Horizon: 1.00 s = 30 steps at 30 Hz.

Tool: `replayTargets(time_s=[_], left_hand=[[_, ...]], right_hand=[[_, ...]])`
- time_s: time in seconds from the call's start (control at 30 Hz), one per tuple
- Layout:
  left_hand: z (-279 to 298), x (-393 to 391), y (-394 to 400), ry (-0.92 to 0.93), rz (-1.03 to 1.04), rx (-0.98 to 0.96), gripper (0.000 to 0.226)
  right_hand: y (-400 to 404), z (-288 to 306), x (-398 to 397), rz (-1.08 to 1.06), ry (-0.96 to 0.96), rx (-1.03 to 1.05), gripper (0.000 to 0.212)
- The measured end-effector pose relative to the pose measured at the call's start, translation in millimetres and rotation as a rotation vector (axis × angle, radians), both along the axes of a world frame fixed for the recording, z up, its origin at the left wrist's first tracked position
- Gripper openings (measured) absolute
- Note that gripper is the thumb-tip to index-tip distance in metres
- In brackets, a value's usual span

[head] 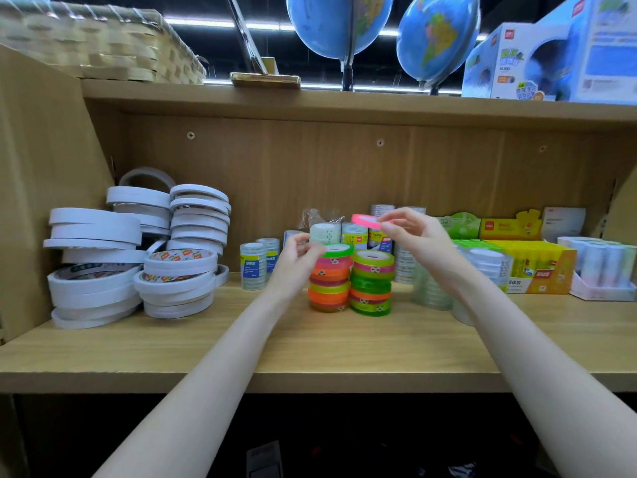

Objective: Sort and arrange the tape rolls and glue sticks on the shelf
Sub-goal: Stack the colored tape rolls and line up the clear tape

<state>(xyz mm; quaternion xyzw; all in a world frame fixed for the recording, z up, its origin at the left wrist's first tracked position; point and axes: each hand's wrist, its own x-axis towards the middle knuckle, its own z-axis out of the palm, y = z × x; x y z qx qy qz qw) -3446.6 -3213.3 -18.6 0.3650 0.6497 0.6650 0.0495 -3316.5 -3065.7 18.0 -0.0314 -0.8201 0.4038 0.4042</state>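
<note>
Two stacks of small neon tape rolls stand side by side at the middle of the wooden shelf (241, 346). My left hand (298, 258) pinches the green roll (339, 250) lying on top of the left stack (329, 288). My right hand (413, 232) holds a pink roll (365, 219) in its fingertips, in the air above the right stack (371, 288). Clear tape rolls (431, 288) stand behind and under my right forearm. Yellow glue stick boxes (537, 263) sit at the right.
Piles of white double-sided tape rolls (138, 250) fill the left of the shelf, beside the side wall. Small wrapped clear tape packs (255, 265) stand behind the neon stacks. A pale box of sticks (603, 270) is at the far right. Globes (434, 39) stand on the shelf above.
</note>
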Motion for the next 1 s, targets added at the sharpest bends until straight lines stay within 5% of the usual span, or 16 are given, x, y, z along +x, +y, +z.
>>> replayTargets(time_s=[0.13,0.3,0.87,1.0], left_hand=[[-6,3,2,-0.075,-0.005,-0.063,0.037],[-9,10,10,-0.114,-0.048,-0.095,0.044],[-19,-2,4,-0.005,-0.186,-0.204,0.069],[-19,-4,-5,0.009,-0.259,-0.284,0.077]], right_hand=[[2,-21,8,-0.045,-0.116,0.042,0.015],[-9,-40,-1,0.004,-0.146,-0.194,0.059],[-12,-41,-13,0.056,-0.252,-0.136,0.067],[-6,-43,-7,0.149,-0.283,-0.232,0.091]])
